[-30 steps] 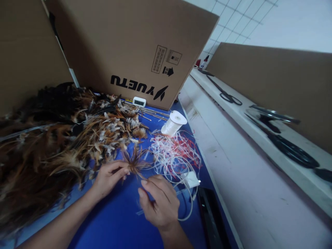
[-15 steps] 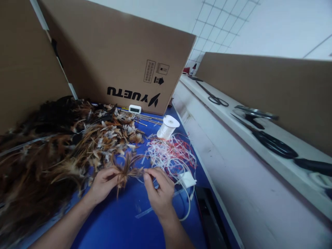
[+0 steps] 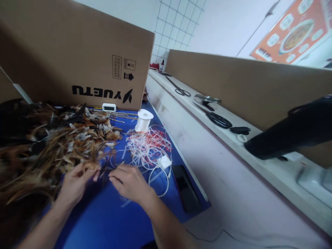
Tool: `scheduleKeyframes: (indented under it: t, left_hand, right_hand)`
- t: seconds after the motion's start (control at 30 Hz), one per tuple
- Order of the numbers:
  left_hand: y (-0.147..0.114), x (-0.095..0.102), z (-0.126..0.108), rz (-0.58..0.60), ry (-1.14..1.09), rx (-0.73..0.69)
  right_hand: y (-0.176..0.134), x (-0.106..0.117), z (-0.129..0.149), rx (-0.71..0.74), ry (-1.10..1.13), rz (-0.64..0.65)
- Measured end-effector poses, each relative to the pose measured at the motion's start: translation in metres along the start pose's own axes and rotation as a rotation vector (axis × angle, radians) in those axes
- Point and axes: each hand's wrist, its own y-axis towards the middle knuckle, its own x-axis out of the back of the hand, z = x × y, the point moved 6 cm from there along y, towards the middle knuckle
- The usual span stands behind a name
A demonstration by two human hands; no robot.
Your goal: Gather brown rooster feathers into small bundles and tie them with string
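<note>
A small bunch of brown feathers point(image 3: 90, 166) is pinched between the thumb and fingers of my left hand point(image 3: 74, 183), beside the large feather pile point(image 3: 70, 138) on the blue table. My right hand point(image 3: 131, 183) is a short way to the right, its thumb and fingertips pressed together. Dark, blurred feather strands reach across the gap towards those fingertips. Whatever the right fingers pinch is too small and smeared to make out. Beyond the right hand lies a tangle of white and red strips point(image 3: 149, 141), with a white spool point(image 3: 144, 121) standing behind it.
A white charger with cable point(image 3: 164, 162) and a dark phone-like slab point(image 3: 185, 188) lie at the right. Behind stand a small white display point(image 3: 109, 107) and a cardboard panel point(image 3: 103, 58). Scissors point(image 3: 218, 119) and a black cylindrical object point(image 3: 287, 128) rest on the ledge.
The view has swung right, so the table things appear further left. The feather bunch was spread between both hands; now it sits mostly at my left fingers, and my right hand has turned palm-down.
</note>
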Motion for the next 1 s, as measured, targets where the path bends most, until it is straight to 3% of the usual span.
scheduleKeyframes:
  t: [0.17, 0.3, 0.57, 0.73, 0.83, 1.0]
  left_hand:
    - [0.001, -0.004, 0.003, -0.07, -0.141, 0.077]
    - [0.0, -0.013, 0.002, -0.039, -0.147, 0.101]
    - [-0.003, -0.021, 0.011, 0.043, -0.073, 0.079]
    - [-0.001, -0.023, 0.014, 0.072, -0.018, 0.065]
    - [0.0, -0.023, 0.014, 0.077, -0.005, 0.07]
    - [0.002, -0.022, 0.018, 0.073, -0.003, 0.082]
  right_hand:
    - [-0.019, 0.052, -0.02, -0.131, -0.012, -0.071]
    - [-0.043, 0.076, -0.059, -0.296, -0.248, -0.067]
    - [-0.061, 0.061, -0.093, -0.417, -0.58, 0.177]
    - [-0.071, 0.062, -0.088, -0.431, -0.582, 0.131]
    - [-0.073, 0.062, -0.076, -0.381, -0.552, 0.102]
    - [-0.066, 0.034, -0.065, -0.235, -0.621, 0.302]
